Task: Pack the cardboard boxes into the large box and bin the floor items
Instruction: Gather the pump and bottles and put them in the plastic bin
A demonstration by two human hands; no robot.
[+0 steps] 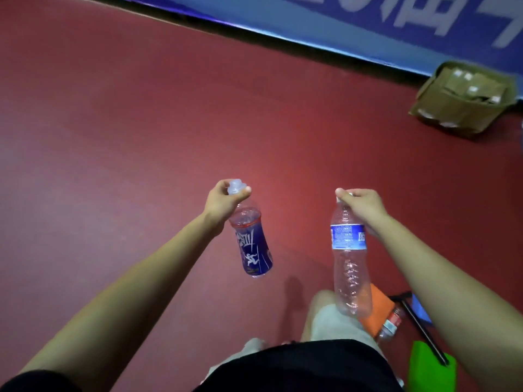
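My left hand [222, 203] pinches the cap end of an empty sports-drink bottle with a blue label [253, 250], which hangs down from it. My right hand [363, 206] grips the neck of a clear, empty water bottle with a blue label [349, 261], also hanging downward. Both bottles are held out in front of me above the red floor [127, 137]. A large open cardboard box [464, 100] stands on the floor at the far right, by the blue wall banner, with smaller boxes packed inside it.
A blue banner [368, 26] runs along the wall at the top. By my feet at the lower right lie an orange item [380, 309], another plastic bottle [392, 325], a green item [424, 363] and a black rod [421, 329].
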